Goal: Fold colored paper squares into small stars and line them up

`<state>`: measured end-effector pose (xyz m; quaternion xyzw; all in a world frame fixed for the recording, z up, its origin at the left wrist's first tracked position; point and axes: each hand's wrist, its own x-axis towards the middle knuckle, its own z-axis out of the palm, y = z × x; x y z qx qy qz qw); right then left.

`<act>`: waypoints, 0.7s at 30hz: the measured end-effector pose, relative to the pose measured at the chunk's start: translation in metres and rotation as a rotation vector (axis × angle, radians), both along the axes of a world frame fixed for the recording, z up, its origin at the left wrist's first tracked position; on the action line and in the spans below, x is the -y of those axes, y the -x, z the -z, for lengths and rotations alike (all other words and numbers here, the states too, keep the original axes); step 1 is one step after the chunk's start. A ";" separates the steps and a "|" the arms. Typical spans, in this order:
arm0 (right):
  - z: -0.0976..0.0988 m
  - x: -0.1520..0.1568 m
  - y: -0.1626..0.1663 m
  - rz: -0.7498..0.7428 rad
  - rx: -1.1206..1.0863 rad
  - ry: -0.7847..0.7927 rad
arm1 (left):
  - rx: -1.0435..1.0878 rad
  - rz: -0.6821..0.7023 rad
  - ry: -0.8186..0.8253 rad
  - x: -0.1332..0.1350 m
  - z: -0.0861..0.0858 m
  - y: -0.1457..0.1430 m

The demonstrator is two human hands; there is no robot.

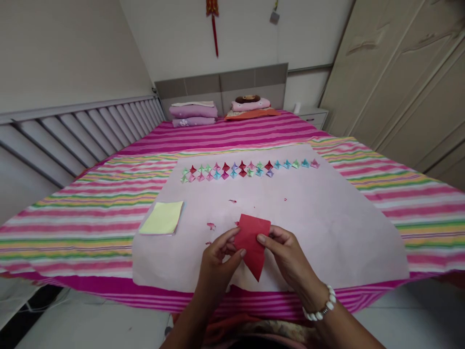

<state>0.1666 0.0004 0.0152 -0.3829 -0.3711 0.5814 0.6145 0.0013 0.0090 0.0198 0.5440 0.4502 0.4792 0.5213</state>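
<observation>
The left hand and right hand each pinch a side of the red paper, holding it over the pale sheet on the bed. Yellow paper lies to the left. Red scraps lie nearby, with a row of folded pieces beyond.

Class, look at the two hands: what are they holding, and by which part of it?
A folded red paper. The left hand pinches its left edge; the right hand pinches its right edge.
</observation>
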 end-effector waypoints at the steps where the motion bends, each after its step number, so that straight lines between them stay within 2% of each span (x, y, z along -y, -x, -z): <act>1: 0.000 0.000 -0.001 0.006 0.008 0.000 | 0.004 0.001 0.009 0.000 0.000 0.000; 9: -0.002 -0.001 -0.003 0.040 0.088 -0.042 | -0.047 -0.007 0.070 0.001 -0.003 0.002; 15: -0.001 -0.003 -0.006 0.095 0.232 -0.167 | 0.102 0.052 0.195 -0.001 0.002 0.002; 21: -0.002 -0.002 -0.001 0.055 0.110 -0.125 | 0.181 0.070 0.249 -0.003 0.001 0.001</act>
